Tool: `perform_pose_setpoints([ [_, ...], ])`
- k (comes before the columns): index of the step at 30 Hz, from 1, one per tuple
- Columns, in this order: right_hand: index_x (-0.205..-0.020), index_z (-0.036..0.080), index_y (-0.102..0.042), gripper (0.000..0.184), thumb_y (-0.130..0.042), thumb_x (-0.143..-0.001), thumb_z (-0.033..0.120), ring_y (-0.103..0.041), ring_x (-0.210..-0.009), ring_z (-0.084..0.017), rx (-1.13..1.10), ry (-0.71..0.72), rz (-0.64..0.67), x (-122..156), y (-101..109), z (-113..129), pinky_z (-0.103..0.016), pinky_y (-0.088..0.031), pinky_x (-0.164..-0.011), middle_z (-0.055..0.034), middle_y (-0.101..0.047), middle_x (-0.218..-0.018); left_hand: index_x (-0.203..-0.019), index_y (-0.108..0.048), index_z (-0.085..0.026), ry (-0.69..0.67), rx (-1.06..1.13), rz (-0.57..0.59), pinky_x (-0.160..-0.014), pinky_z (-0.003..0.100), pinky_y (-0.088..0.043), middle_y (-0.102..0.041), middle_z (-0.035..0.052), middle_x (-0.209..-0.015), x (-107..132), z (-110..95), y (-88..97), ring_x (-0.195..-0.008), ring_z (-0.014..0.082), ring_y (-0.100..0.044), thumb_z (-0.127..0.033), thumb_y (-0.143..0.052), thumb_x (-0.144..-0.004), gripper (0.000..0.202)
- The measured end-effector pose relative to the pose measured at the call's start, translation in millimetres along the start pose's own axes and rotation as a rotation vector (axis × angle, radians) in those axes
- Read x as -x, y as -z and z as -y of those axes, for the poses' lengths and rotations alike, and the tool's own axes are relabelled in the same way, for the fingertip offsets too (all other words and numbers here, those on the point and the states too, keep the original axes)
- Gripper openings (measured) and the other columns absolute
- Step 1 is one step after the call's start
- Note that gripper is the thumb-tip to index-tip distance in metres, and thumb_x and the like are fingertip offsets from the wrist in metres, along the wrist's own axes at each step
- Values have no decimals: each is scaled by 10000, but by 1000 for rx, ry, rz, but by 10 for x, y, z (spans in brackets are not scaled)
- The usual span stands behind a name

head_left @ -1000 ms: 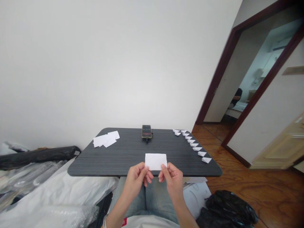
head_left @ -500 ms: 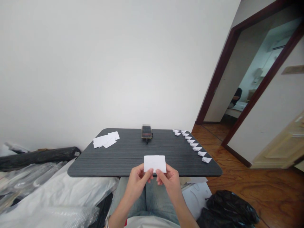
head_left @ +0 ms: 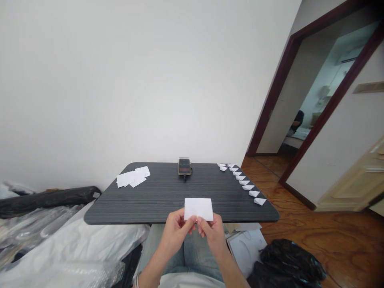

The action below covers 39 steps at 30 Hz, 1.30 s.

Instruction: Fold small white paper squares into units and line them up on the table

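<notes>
A small white paper rectangle (head_left: 198, 208) is held up over the near edge of the dark table (head_left: 156, 200). My left hand (head_left: 176, 231) pinches its lower left edge with thumb and fingers. My right hand (head_left: 211, 231) pinches the lower edge just right of centre. The two hands almost touch each other under the paper. Both hands hover above my lap in blue jeans.
A loose pile of white paper slips (head_left: 133, 177) lies at the table's far left. A phone (head_left: 184, 166) stands at the far middle. A row of several folded white paper pieces (head_left: 243, 182) runs along the right edge. Plastic wrap lies left, a black bag (head_left: 288, 268) right.
My hands have drawn closer together along the paper's lower edge, and the paper sits a little lower and nearer to me than a second ago.
</notes>
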State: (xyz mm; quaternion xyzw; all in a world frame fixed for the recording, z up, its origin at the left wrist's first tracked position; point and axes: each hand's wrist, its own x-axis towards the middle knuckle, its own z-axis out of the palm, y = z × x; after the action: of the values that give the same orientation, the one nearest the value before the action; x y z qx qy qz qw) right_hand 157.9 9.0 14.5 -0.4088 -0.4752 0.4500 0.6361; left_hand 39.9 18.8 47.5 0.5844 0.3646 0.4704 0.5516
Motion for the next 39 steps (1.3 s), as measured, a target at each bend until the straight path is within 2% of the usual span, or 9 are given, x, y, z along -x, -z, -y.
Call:
perform_pose_setpoints([
  [5, -491, 188, -442, 290, -574, -724, 298, -307, -349, -57, 8, 35, 16, -68, 179, 43, -180, -243, -366, 68, -419, -393, -627, -585, -127, 14, -3, -78, -427, 189, -350, -532, -21, -480, -18, 11, 62, -421, 83, -432, -433, -658, -684, 319],
  [10, -503, 191, -399, 339, -559, -786, 285, -294, -382, -58, -63, 107, -61, -122, 350, 43, -182, -221, -388, 75, -388, -433, -617, -555, -138, 15, 3, -171, -420, 179, -332, -543, -27, -488, -33, -6, 173, -412, 70, -426, -423, -664, -685, 313],
  [13, -533, 187, -426, 342, -538, -821, 334, -316, -387, -61, -57, 93, -28, -109, 321, 34, -186, -236, -394, 66, -416, -451, -604, -548, -139, 12, -6, -165, -414, 179, -321, -543, -26, -488, -29, -15, 176, -411, 69, -427, -426, -658, -692, 320],
  [16, -565, 175, -484, 350, -524, -822, 409, -356, -388, -70, -15, 47, 91, -66, 219, 24, -191, -268, -392, 45, -463, -464, -607, -555, -136, 10, -9, -123, -409, 181, -311, -542, -24, -488, -20, -6, 134, -414, 72, -425, -431, -650, -698, 323],
  [18, -570, 168, -505, 362, -525, -813, 436, -349, -369, -67, 12, 23, 122, -35, 154, 12, -189, -261, -378, 43, -469, -449, -612, -567, -131, 16, -4, -91, -404, 181, -302, -543, -22, -482, -17, 8, 112, -414, 73, -425, -432, -658, -688, 323],
  [25, -557, 172, -496, 375, -507, -824, 434, -307, -363, -62, 57, 68, 11, 22, 79, -15, -186, -235, -371, 66, -397, -412, -634, -601, -118, 51, 131, -73, -384, 171, -286, -602, 8, -542, -22, 67, 43, -407, 69, -440, -467, -667, -651, 356],
  [32, -555, 174, -491, 373, -471, -853, 397, -304, -402, -71, 145, 150, 27, 51, 62, -25, -203, -231, -407, 70, -359, -438, -546, -584, -112, 79, 84, -129, -384, 174, -278, -550, -9, -464, -17, 86, -115, -400, 69, -430, -362, -707, -607, 285],
  [35, -557, 175, -480, 371, -467, -854, 397, -301, -407, -73, 190, 156, 20, 47, 76, -57, -205, -224, -409, 70, -355, -439, -571, -581, -117, 77, 79, -135, -388, 173, -289, -564, -7, -470, -28, 102, -67, -402, 72, -441, -356, -701, -618, 271],
  [39, -567, 176, -477, 366, -465, -856, 400, -295, -411, -72, 206, 144, -25, 23, 115, -83, -203, -218, -409, 71, -346, -447, -606, -567, -129, 65, 73, -141, -374, 158, -274, -564, -19, -471, -52, 93, 89, -386, 63, -429, -382, -699, -629, 287],
])
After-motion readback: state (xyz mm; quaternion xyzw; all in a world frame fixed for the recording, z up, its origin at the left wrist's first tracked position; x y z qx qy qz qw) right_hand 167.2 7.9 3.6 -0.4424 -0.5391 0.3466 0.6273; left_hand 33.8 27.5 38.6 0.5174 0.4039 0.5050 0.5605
